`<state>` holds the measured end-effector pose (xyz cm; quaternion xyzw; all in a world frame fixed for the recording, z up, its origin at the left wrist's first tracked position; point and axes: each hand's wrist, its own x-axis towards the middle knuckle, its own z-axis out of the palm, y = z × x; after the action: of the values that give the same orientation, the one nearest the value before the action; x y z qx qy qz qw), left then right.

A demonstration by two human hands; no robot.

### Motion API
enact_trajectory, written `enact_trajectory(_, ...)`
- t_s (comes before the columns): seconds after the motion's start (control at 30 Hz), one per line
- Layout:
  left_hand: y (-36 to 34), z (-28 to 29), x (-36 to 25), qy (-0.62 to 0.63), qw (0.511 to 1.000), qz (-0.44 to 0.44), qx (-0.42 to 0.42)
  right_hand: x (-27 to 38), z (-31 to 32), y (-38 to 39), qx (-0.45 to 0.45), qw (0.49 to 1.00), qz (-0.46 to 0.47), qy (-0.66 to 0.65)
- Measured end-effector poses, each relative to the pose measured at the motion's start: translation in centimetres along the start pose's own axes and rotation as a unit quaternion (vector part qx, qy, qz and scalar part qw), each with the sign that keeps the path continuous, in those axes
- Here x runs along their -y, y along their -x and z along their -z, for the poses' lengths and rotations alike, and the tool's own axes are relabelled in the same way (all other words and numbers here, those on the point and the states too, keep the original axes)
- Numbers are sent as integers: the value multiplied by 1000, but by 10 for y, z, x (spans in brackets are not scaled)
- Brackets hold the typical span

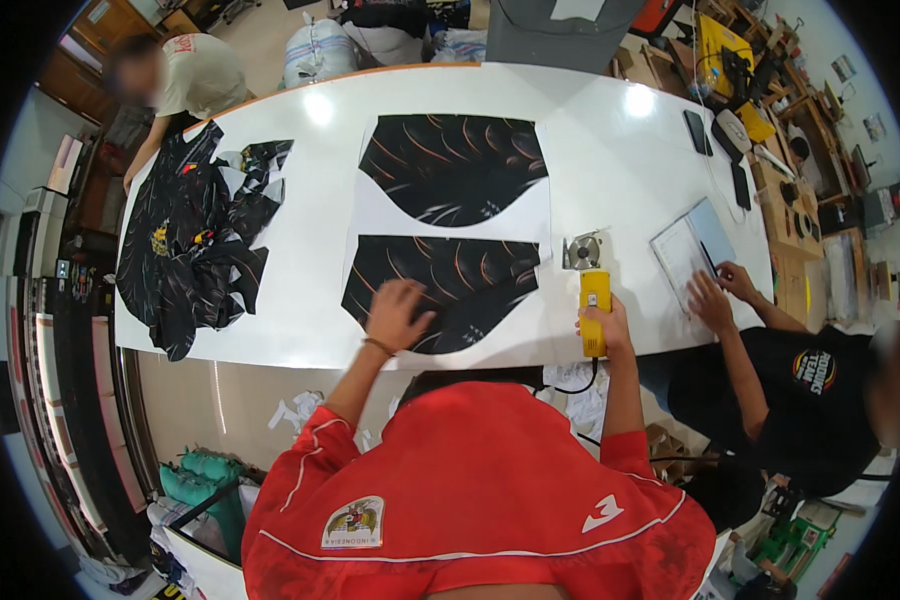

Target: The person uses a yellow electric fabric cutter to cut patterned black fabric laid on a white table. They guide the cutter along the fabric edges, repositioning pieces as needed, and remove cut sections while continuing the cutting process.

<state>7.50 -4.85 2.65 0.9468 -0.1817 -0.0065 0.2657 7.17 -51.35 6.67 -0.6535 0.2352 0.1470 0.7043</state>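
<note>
A white sheet printed with two black patterned fabric shapes (450, 165) lies on the white table (620, 150). My left hand (398, 312) rests flat, fingers spread, on the nearer black shape (470, 275). My right hand (607, 328) grips the yellow handle of a small rotary cutter (592, 290), whose round blade end (582, 250) sits at the right edge of the sheet. I wear a red jersey, with both forearms reaching up from below.
A pile of cut black printed pieces (195, 240) lies at the table's left, where a person in a beige shirt (195, 75) bends over it. A person in black (810, 390) at right writes in an open notebook (692, 245). Phones (697, 130) lie far right.
</note>
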Motion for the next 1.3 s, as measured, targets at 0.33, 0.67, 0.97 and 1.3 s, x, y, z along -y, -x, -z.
enact_trajectory(0.33, 46, -46, -111, 2, 982, -138, 127, -74, 6, 99, -99, 958, 45, 267)
enact_trajectory(0.67, 60, -44, -124, -109, 986, 56, 110, -70, -32, 170, -128, 913, 39, 386)
enact_trajectory(0.97, 14, -12, 7, -67, 986, 127, -81, -66, -31, 167, -87, 905, 72, 410)
enact_trajectory(1.3, 13, 27, 5, -159, 968, 177, 82, -90, -27, 161, -78, 927, 64, 362)
